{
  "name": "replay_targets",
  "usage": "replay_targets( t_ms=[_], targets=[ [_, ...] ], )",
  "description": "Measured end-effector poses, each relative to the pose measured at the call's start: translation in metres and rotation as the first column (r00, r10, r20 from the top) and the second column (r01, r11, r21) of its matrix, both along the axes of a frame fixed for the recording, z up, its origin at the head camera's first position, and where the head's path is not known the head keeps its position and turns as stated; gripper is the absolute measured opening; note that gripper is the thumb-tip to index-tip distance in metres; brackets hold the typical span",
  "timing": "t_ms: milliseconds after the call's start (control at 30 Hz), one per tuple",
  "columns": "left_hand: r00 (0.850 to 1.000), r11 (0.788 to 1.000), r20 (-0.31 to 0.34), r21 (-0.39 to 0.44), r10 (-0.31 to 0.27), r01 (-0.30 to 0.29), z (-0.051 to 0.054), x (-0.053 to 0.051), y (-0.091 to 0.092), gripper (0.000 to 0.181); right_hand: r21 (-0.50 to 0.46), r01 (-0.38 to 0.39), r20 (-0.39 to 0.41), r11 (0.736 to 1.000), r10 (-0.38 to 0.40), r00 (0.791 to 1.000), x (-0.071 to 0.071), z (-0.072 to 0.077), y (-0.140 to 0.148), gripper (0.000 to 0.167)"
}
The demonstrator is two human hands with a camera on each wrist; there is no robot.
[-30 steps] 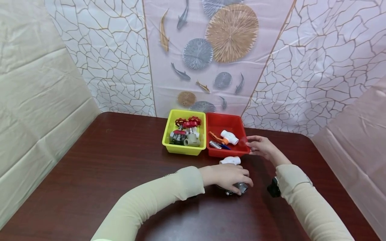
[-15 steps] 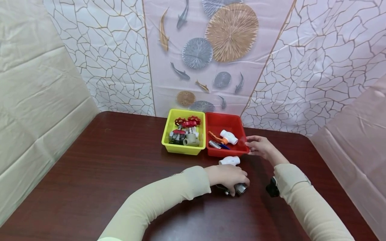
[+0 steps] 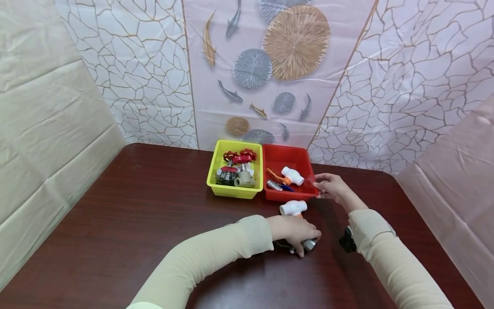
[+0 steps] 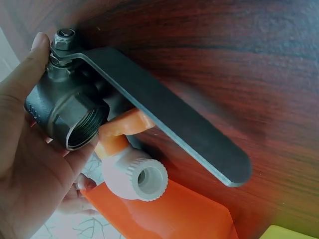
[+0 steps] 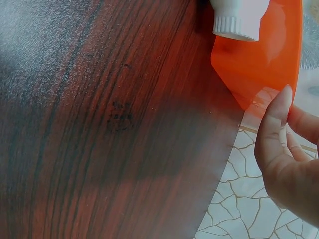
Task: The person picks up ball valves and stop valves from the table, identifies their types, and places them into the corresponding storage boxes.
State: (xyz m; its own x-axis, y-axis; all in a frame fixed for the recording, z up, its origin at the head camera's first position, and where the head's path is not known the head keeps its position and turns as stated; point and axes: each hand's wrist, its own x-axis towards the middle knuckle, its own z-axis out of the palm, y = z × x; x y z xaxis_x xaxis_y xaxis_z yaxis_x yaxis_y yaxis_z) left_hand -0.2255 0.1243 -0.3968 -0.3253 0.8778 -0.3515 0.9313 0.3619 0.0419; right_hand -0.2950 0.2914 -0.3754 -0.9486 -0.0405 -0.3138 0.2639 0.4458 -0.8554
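Note:
My left hand [image 3: 296, 231] grips a dark metal ball valve [image 4: 65, 107], low over the table in front of the bins. The thumb lies by its stem nut and the fingers are beneath the body, partly hidden. Its long flat lever [image 4: 169, 114] points away from the palm. A white plastic ball valve [image 3: 293, 207] with an orange handle [image 4: 124, 127] lies just beyond the left hand. My right hand [image 3: 332, 188] holds the near right corner of the red bin [image 3: 289, 196], thumb and fingers at its rim. In the bin lie another white valve [image 3: 292, 176] with an orange handle and a small metal piece [image 3: 275, 185].
A yellow bin [image 3: 231, 191] stands against the red bin's left side, holding several valves with red handwheels [image 3: 241, 157]. Both bins are near the back of the dark wooden table [image 3: 115, 223], before a patterned cloth backdrop [image 3: 154, 86].
My left hand has shifted slightly toward me with the metal ball valve, showing more of the white valve and its orange handle behind. The right hand keeps its place at the red bin.

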Motion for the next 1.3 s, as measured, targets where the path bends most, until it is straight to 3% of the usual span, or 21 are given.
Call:
replay_targets(
  t_ms=[167, 400, 733, 1000, 1300],
  targets=[
    [1.0, 1.0, -0.015, 0.004, 0.015, -0.015, -0.004, 0.003, -0.001, 0.053, -0.006, 0.01, 0.0, 1.0, -0.01, 1.0, 0.0, -0.001, -0.001, 0.048],
    [0.998, 0.998, 0.031, 0.009, 0.06, -0.06, -0.009, 0.003, -0.003, 0.053, 0.022, 0.006, -0.017, 1.0, -0.006, 1.0, 0.001, 0.002, -0.003, 0.047],
    [0.998, 0.998, 0.052, -0.053, 0.043, -0.041, -0.008, 0.009, -0.002, 0.054, 0.031, 0.018, -0.03, 0.999, -0.017, 0.999, 0.003, 0.003, -0.004, 0.048],
    [0.997, 0.996, 0.024, -0.04, -0.075, 0.076, -0.005, 0.02, -0.011, 0.052, -0.002, 0.033, 0.018, 0.999, -0.033, 0.999, 0.001, -0.001, -0.003, 0.049],
    [0.978, 0.978, -0.007, -0.023, -0.208, 0.207, 0.008, 0.017, -0.026, 0.055, -0.146, 0.057, 0.125, 0.988, -0.039, 0.991, -0.003, -0.002, 0.004, 0.053]
  ],
)
